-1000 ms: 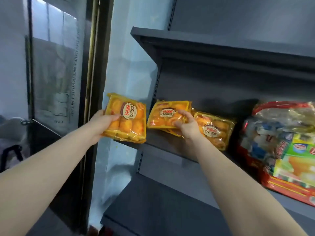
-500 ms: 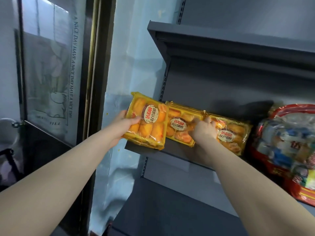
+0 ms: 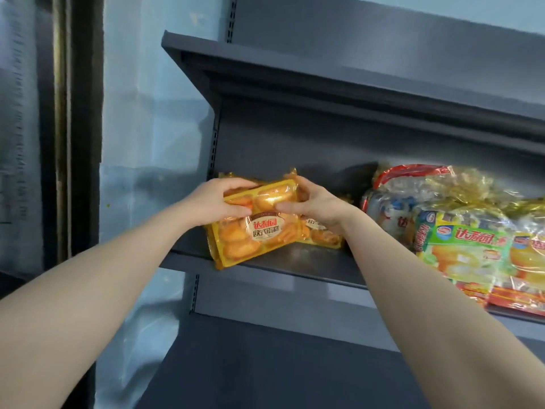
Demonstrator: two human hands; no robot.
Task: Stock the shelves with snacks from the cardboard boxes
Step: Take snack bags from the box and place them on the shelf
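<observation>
At the left end of the shelf (image 3: 295,262), left grip (image 3: 216,202) and right grip (image 3: 320,206) both clasp the yellow cake pack (image 3: 259,234) (thumbs on its face). A second pack (image 3: 323,236) lies just right.

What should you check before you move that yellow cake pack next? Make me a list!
1. Both hands holding: ok. The left hand and right hand grip the top of the front yellow pack.
2. Pack fully on the shelf: not ok. Its lower left corner hangs over the front edge.
3. Pack straight: not ok. It sits tilted.
4. Room behind it: cannot tell. The pack and hands hide that spot.
5. Neighbours: ok. The second yellow pack lies partly behind it on the right, and the big snack bag sits apart, further right.
</observation>
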